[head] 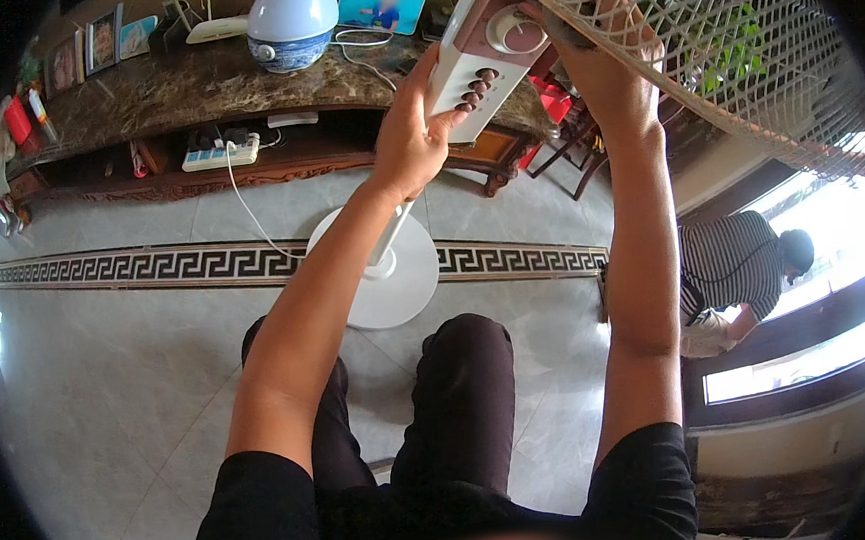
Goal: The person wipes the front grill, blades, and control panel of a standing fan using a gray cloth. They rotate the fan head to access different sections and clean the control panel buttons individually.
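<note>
A white standing fan rises in front of me on a round white base (412, 294). Its control box (493, 108) has a brown and white face, a round dial and several brown buttons. My left hand (419, 132) grips the lower left edge of this box, the thumb close to the lowest button. Above and to the right, the fan's wire grille (695, 48) fills the upper right corner. My right hand (609, 47) is behind the grille's rim, beside the upper end of the box; its fingers are partly hidden, and what they hold cannot be made out.
A marble-topped cabinet (157, 101) bears a blue and white humidifier (293, 24), a picture (382, 4) and photo frames. A power strip (221, 153) lies on its shelf, and a white cord (243, 200) runs down toward the fan base. At right, a person in a striped shirt (729, 260) bends near a window.
</note>
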`<action>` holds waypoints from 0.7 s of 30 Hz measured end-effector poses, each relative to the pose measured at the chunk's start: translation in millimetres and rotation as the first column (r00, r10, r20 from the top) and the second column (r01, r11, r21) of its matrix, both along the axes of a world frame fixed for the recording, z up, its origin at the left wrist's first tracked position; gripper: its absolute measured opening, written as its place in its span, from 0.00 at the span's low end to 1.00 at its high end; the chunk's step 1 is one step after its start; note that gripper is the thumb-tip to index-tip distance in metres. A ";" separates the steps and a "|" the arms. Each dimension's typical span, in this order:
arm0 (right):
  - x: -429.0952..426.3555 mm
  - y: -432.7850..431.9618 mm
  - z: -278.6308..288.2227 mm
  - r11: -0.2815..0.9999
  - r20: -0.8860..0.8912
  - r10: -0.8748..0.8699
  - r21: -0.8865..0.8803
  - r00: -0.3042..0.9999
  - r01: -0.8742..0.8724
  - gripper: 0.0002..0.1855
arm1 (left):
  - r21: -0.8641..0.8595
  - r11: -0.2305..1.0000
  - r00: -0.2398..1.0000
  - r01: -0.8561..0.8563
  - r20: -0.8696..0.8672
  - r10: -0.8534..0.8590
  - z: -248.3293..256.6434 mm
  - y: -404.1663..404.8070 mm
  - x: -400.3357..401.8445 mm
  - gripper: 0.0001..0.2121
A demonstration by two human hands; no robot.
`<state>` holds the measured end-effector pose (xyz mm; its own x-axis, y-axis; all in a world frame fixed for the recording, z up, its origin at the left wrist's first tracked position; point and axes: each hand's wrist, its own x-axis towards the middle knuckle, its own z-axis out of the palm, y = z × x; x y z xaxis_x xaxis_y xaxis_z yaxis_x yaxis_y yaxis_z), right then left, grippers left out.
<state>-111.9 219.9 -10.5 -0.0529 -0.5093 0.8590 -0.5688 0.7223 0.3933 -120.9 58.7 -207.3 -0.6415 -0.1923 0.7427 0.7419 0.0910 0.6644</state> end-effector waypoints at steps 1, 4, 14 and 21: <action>-3.5 4.0 0.0 1.000 -0.015 0.017 0.024 1.000 -0.017 0.20 | -0.020 1.000 1.000 -0.022 -0.009 0.022 2.0 1.2 2.4 0.37; 5.2 3.3 -6.0 0.997 0.077 0.044 -0.067 0.996 -0.039 0.20 | -0.053 0.997 0.999 -0.048 -0.015 0.047 6.3 -2.2 6.8 0.36; 4.5 8.1 -9.1 0.986 0.158 0.055 -0.162 0.986 -0.029 0.22 | -0.017 1.000 1.000 0.017 0.022 -0.017 8.8 -7.5 6.5 0.36; 6.5 16.8 -32.7 0.929 0.320 0.053 -0.363 0.946 0.070 0.21 | -0.009 0.999 0.999 0.036 0.015 -0.036 9.1 -5.5 4.7 0.36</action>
<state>-105.4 236.7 -43.2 -0.3575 -0.1615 0.9198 -0.6116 0.7848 -0.0999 -116.3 53.2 -198.2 -0.6590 -0.1619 0.7345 0.7346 0.0709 0.6747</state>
